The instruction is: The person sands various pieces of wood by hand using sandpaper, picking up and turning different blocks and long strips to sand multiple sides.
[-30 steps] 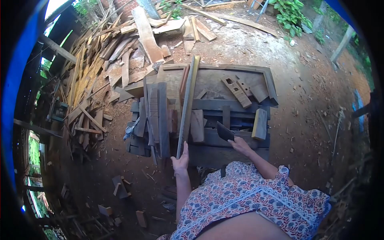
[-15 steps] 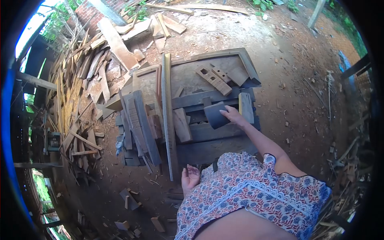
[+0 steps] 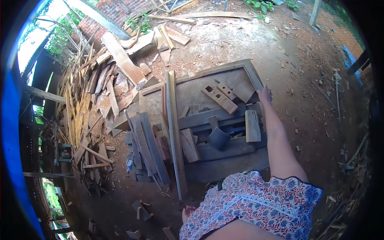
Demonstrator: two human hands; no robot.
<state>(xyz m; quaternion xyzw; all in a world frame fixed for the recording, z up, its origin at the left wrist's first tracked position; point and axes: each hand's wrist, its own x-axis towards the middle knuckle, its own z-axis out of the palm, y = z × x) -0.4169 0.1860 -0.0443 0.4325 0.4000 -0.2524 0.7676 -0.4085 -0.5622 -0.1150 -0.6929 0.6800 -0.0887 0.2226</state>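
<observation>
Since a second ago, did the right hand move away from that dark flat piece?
Yes. The right hand let go of the dark flat piece and reached farther out, to the far right edge of the wooden frame.

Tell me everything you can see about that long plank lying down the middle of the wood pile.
The long plank is a narrow, straight strip of weathered grey-brown wood, far longer than the pieces around it. It lies flat on top of the stacked boards, running from the far edge of the frame toward the person, its near end sticking out over the dirt. A reddish strip lies alongside its far half. Neither hand touches it; the right hand is at the frame's far corner.
</observation>
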